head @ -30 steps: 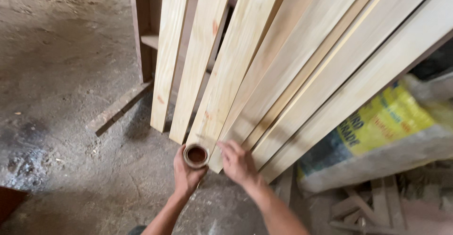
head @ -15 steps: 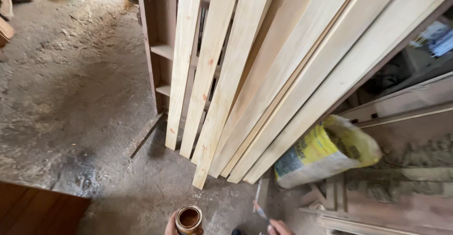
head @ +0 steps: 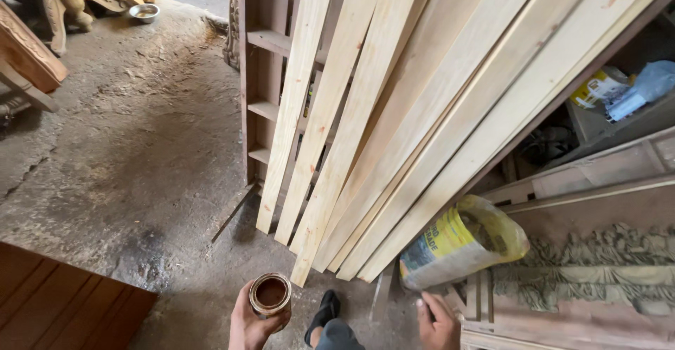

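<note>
My left hand [head: 247,324] grips a small round tin [head: 271,294] with dark brown liquid inside, held upright near the bottom of the view. My right hand [head: 437,322] is low at the right, its fingers curled; a thin stick-like object may be in it, but I cannot make it out. Several long pale wooden planks [head: 365,132] lean against a brown wooden shelf frame [head: 261,76] right in front of me. Their lower ends rest on the dusty concrete floor [head: 140,146]. My foot in a dark shoe [head: 325,311] shows between my hands.
A yellow and grey sack [head: 460,241] lies at the foot of the planks. Carved wooden panels [head: 598,273] stand at the right. A reddish-brown wooden board [head: 56,301] lies at bottom left. Carved furniture pieces [head: 42,34] and a small metal bowl [head: 144,13] sit at the far left.
The view has pulled back and risen away from the planks. My hands, which were up at the plank ends, now sit low in the frame, the left still holding the tin.
</note>
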